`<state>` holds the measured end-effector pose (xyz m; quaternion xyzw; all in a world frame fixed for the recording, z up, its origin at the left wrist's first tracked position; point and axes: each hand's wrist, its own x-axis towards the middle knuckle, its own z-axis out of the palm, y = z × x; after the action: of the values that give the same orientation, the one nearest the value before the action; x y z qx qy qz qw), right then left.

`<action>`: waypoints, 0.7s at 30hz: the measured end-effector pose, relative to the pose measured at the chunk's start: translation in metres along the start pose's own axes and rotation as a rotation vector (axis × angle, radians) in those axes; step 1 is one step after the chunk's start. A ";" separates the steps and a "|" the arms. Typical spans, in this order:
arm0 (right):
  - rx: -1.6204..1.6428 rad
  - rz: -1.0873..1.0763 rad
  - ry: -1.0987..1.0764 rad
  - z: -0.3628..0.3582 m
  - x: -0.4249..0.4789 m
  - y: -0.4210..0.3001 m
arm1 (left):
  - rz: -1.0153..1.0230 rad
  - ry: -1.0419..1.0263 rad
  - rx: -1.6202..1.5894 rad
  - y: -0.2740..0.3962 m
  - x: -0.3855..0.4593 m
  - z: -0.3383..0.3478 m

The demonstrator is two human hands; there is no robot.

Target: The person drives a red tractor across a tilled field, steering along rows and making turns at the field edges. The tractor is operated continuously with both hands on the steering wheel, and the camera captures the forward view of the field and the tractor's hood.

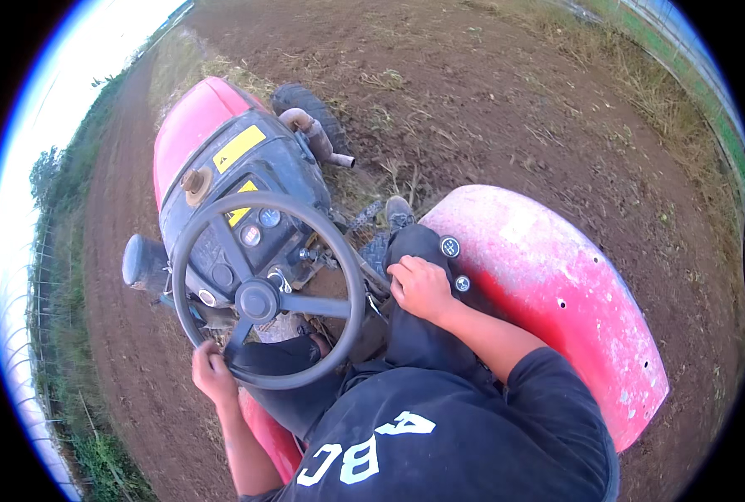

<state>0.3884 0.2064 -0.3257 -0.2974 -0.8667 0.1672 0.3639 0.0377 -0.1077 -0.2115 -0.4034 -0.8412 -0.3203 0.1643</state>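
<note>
My left hand (pixel 214 374) grips the lower left rim of the black steering wheel (pixel 341 251) of a small tractor. My right hand (pixel 420 287) rests on my right thigh by the knee, its fingers curled; whether anything is under them is hidden. Two round-topped lever knobs, the gearshift knob (pixel 449 246) and a second knob (pixel 462 283), stand just to the right of that hand. Beyond the wheel are the dash gauges (pixel 251 235), a key (pixel 280 280) and the pink-red hood (pixel 200 119). My right shoe (pixel 399 212) is near a pedal.
A worn red fender (pixel 535 270) curves along my right side. An exhaust pipe (pixel 322 141) and a front tire (pixel 306 103) stand at the hood's right. Brown tilled soil (pixel 504 113) surrounds the tractor. Greenhouse hoops (pixel 24 351) and weeds (pixel 96 439) line the left edge.
</note>
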 end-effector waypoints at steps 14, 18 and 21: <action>-0.044 -0.011 -0.033 0.015 0.023 -0.105 | 0.211 0.123 -0.051 0.031 0.250 0.005; -0.075 -0.022 -0.063 0.008 0.037 -0.160 | 0.283 0.184 -0.068 0.018 0.257 -0.032; -0.124 0.004 -0.065 -0.003 0.028 -0.213 | 0.245 0.180 -0.115 0.003 0.257 -0.081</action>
<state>0.2911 0.0612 -0.2006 -0.3158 -0.8861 0.1233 0.3162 -0.1181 -0.0137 -0.0131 -0.4813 -0.7478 -0.3804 0.2537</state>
